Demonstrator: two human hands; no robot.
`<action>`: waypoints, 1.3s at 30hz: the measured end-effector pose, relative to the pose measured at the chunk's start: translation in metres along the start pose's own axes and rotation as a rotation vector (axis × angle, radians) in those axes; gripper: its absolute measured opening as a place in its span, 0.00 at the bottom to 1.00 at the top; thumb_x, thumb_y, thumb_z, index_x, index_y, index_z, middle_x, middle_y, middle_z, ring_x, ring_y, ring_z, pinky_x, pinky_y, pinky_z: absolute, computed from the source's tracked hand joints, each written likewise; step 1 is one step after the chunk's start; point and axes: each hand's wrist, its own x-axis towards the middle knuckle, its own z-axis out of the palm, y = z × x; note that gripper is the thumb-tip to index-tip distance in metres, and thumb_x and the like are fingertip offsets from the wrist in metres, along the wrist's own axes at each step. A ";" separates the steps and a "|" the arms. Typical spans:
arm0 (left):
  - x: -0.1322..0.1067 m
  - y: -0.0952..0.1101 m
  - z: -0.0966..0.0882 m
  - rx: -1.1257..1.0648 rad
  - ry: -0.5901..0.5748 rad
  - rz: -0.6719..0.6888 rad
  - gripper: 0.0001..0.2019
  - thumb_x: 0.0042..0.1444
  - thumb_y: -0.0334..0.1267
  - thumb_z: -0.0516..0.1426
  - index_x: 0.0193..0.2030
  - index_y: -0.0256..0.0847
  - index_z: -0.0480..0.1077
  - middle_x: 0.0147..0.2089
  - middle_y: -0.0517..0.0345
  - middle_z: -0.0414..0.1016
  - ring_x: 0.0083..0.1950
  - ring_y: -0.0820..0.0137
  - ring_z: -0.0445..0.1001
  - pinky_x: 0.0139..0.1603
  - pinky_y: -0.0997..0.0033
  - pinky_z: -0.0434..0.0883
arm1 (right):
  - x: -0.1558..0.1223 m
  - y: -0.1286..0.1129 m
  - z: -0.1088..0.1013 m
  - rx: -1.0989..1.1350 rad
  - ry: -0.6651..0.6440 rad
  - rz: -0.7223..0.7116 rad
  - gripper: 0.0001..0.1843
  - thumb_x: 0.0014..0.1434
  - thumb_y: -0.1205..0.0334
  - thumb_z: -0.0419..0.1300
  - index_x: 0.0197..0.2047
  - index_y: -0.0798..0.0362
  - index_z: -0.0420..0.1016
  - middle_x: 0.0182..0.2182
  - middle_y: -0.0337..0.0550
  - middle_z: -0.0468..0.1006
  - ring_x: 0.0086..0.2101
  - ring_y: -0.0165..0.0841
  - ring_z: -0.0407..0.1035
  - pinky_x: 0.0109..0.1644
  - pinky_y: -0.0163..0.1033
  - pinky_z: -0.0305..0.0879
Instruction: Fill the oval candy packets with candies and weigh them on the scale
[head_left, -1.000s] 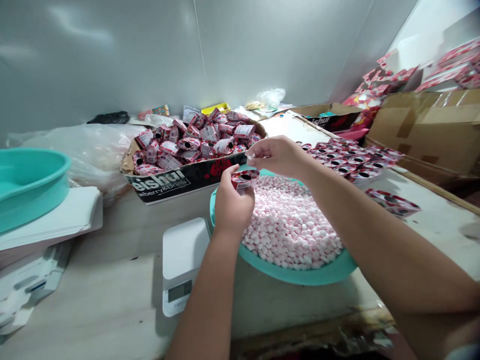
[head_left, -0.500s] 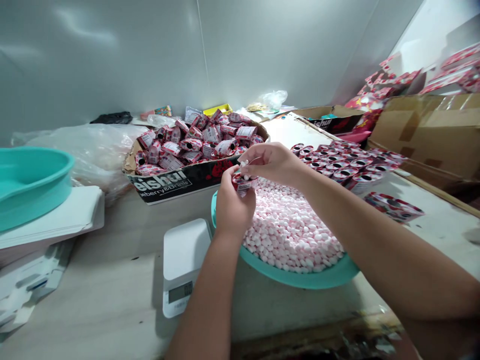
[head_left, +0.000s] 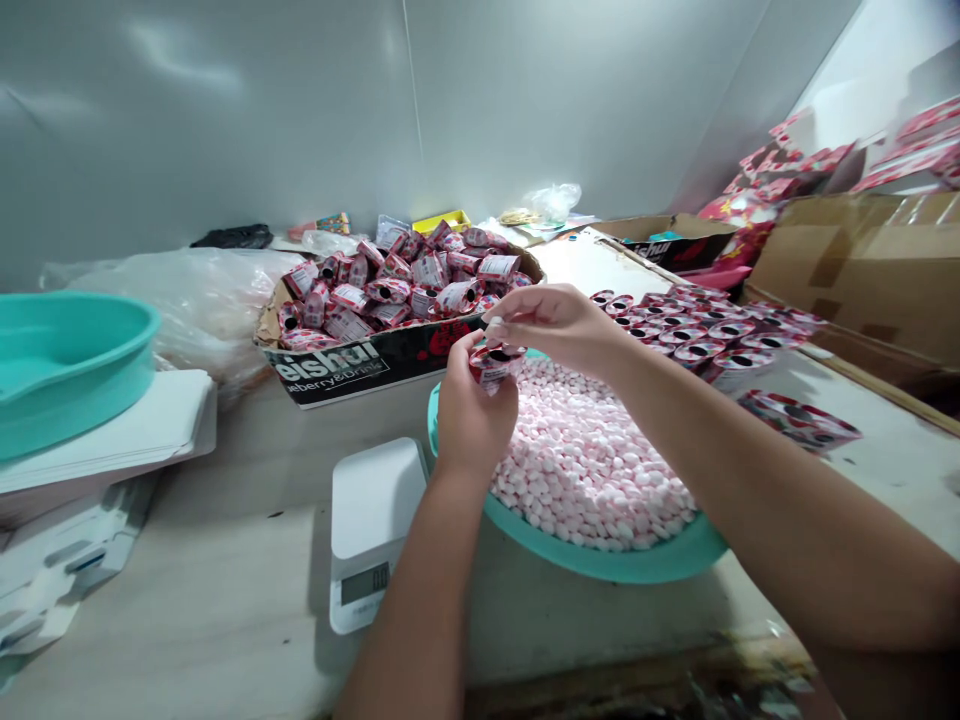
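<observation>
My left hand (head_left: 480, 405) is closed round a small red-and-white printed packet (head_left: 495, 368), its open top facing up. Just above that opening, my right hand (head_left: 551, 318) pinches a small white candy (head_left: 496, 323) between thumb and fingertips. Both hands are over the far left part of a turquoise basin (head_left: 600, 566), which holds a heap of pale pink and white candies (head_left: 592, 460). A white digital scale (head_left: 379, 500) lies left of the basin with nothing on its plate.
Behind the hands stands a black-printed carton (head_left: 375, 370) full of similar packets (head_left: 390, 285). Rows of open packets (head_left: 697, 335) stand at right. Another turquoise basin (head_left: 82, 385) rests on white sheets (head_left: 172, 415) at left. A large brown carton (head_left: 885, 280) is far right.
My right hand's fingers have drawn closer together over the packet, and fewer candies show at the fingertips. The whole view has shifted slightly.
</observation>
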 end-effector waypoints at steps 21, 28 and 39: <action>0.002 0.005 0.000 0.030 0.008 -0.027 0.24 0.53 0.25 0.62 0.58 0.39 0.68 0.52 0.51 0.80 0.48 0.66 0.81 0.51 0.68 0.76 | -0.005 -0.014 0.003 0.019 -0.082 0.050 0.24 0.54 0.43 0.71 0.42 0.56 0.79 0.39 0.47 0.82 0.37 0.29 0.74 0.39 0.34 0.70; 0.001 -0.001 0.001 0.017 0.026 -0.026 0.30 0.53 0.27 0.64 0.63 0.39 0.66 0.57 0.48 0.79 0.54 0.63 0.80 0.58 0.64 0.75 | 0.001 -0.004 -0.008 -0.296 0.182 -0.053 0.20 0.56 0.45 0.66 0.38 0.56 0.80 0.34 0.46 0.79 0.35 0.32 0.72 0.38 0.38 0.68; -0.001 0.003 0.001 0.069 0.049 -0.060 0.31 0.51 0.26 0.64 0.62 0.40 0.67 0.56 0.49 0.79 0.56 0.62 0.80 0.61 0.64 0.75 | 0.008 0.011 -0.030 -0.698 -0.042 0.167 0.10 0.56 0.59 0.62 0.37 0.53 0.85 0.35 0.44 0.81 0.36 0.33 0.72 0.40 0.36 0.66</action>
